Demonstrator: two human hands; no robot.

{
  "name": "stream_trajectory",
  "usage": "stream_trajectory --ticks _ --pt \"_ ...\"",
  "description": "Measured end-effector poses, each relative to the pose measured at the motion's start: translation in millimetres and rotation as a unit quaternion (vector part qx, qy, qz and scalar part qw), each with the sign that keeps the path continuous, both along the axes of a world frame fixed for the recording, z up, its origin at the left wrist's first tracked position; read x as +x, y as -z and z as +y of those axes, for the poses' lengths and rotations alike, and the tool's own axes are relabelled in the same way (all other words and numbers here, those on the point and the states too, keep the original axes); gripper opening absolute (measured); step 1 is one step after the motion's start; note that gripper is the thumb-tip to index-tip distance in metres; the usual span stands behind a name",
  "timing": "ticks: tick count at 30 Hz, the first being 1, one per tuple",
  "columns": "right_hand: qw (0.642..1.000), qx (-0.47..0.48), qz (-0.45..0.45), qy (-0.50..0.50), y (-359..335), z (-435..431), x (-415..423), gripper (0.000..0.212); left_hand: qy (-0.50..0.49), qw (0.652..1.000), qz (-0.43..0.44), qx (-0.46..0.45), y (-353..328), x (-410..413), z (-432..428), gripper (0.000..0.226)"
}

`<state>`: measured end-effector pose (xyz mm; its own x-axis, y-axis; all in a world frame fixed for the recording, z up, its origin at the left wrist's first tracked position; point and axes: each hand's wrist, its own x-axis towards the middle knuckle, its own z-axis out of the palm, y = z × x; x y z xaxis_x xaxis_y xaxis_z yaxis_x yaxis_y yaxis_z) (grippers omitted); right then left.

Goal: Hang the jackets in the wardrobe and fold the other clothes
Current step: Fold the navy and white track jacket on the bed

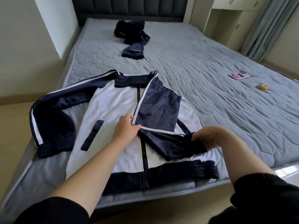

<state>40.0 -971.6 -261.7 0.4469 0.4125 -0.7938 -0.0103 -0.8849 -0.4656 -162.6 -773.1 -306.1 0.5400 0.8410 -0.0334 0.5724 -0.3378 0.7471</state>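
Soft, even daylight falls across the bed (210, 94), coming from the curtain (267, 26) side beyond its far right corner. Shadows on it are faint. White panels of the jacket (113, 107) look slightly washed out. Glare shines on the floor (282, 172) off the bed's near right corner. Wide-angle distortion bows the bed's edges; its headboard (129, 7) end looks soft.

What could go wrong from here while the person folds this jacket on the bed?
1. The folded sleeve, pinched by the left hand and gripped by the right hand, may slip open when released.
2. The jacket hem lies at the bed edge; a pull could drag it off.
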Motion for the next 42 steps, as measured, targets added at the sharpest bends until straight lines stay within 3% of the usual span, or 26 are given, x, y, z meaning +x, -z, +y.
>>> stream_trajectory --ticks 3,7,11,16,19,24,26,28,29,31,33,35,36,39,42 --pt "0.994 -0.068 -0.051 -0.074 -0.9 -4.7 2.9 0.01 -0.037 0.992 -0.031 -0.12 -0.5 6.2 -4.4 0.058" --pt "0.993 -0.074 -0.074 -0.048 -5.8 -6.8 5.8 0.014 -0.106 0.924 -0.193 -0.313 -3.3 14.9 -17.2 0.079" --pt "0.994 -0.06 -0.093 0.005 -5.4 -10.9 11.9 0.012 -0.108 0.93 -0.181 -0.301 0.3 21.9 -38.9 0.069" --pt "0.989 -0.1 -0.102 -0.04 -6.3 -10.1 10.9 0.012 -0.125 0.905 -0.22 -0.341 2.4 24.2 -43.5 0.063" --pt "0.991 -0.068 -0.111 -0.031 -6.6 -8.1 11.2 0.033 -0.112 0.886 -0.256 -0.37 2.9 26.5 -47.5 0.043" --pt "0.969 -0.161 -0.159 -0.097 -15.0 -10.6 7.9 0.032 -0.065 0.91 -0.147 -0.383 -2.5 25.0 -56.1 0.035" --pt "0.942 -0.198 -0.213 -0.166 -19.4 -9.8 6.2 0.027 0.016 0.958 -0.009 -0.287 -10.4 19.3 -52.5 0.038" --pt "0.91 -0.153 -0.324 -0.21 -17.9 -3.6 1.3 0.012 0.049 0.987 0.147 -0.029 -11.6 13.8 -45.2 0.051" --pt "0.892 -0.095 -0.389 -0.209 -13.7 1.6 -1.6 0.015 0.038 0.981 0.156 0.105 -10.3 11.5 -42.1 0.049" --pt "0.869 0.062 -0.47 -0.141 -5.7 15.7 -18.2 0.031 0.066 0.963 0.014 0.262 -10.1 7.2 -40.9 0.026" --pt "0.822 0.225 -0.509 -0.122 0.6 27.9 -47.6 0.025 0.188 0.91 -0.097 0.357 -6.0 6.2 -37.8 0.015" --pt "0.777 0.301 -0.511 -0.21 14.8 35.4 -75.8 0.019 0.296 0.874 -0.065 0.379 7.2 7.5 -29.8 0.02" --pt "0.775 0.283 -0.497 -0.269 25.3 36.9 -87.8 0.027 0.319 0.881 0.007 0.349 13.6 7.5 -25.8 0.028" --pt "0.814 0.132 -0.435 -0.361 57.9 33.3 -101.3 0.06 0.309 0.875 0.233 0.289 36.0 3.2 -10.2 0.05" --pt "0.838 0.114 -0.426 -0.321 70.1 32.1 -95.3 0.062 0.285 0.871 0.28 0.287 45.5 3.9 -3.7 0.053"
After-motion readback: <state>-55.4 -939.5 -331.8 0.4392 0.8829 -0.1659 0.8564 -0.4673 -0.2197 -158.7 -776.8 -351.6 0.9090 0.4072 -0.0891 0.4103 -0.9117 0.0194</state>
